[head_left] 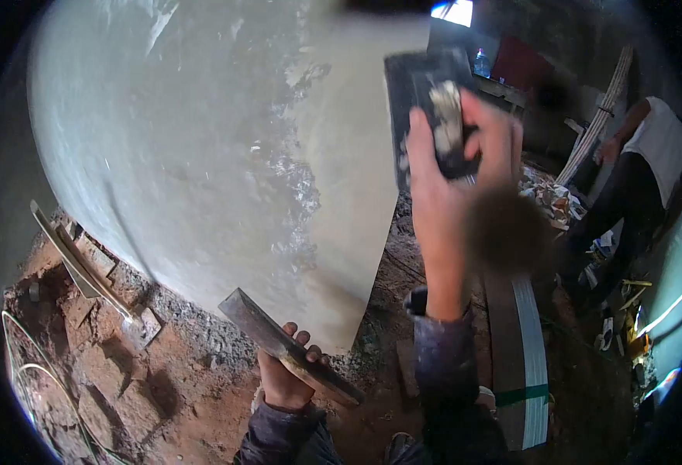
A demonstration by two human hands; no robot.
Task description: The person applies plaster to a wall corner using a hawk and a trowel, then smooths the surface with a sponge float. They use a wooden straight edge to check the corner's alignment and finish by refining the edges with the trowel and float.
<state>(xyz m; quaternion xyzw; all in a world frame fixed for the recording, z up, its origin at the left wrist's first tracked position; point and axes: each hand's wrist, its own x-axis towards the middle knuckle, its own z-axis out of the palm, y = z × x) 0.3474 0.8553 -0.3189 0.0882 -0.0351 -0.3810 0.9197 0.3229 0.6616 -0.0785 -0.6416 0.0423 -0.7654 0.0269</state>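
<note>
My right hand (442,163) is raised at the wall's right edge, its fingers round the pale handle of a dark rectangular float (422,89). The float is near the corner of the grey plastered wall (178,132), and contact cannot be made out. Low in the middle, my left hand (288,372) grips a long, narrow, worn flat tool (259,329), tilted down to the right near the wall's foot. A rough, whitish patch (298,186) runs down the plaster between a greyer and a more beige area.
A hoe-like tool (85,267) leans at the left by broken bricks (139,407) and a looped hose (42,364). Long strapped boards (531,349) lie at right. Another person (651,163) bends beside debris (554,198) and upright poles (597,124).
</note>
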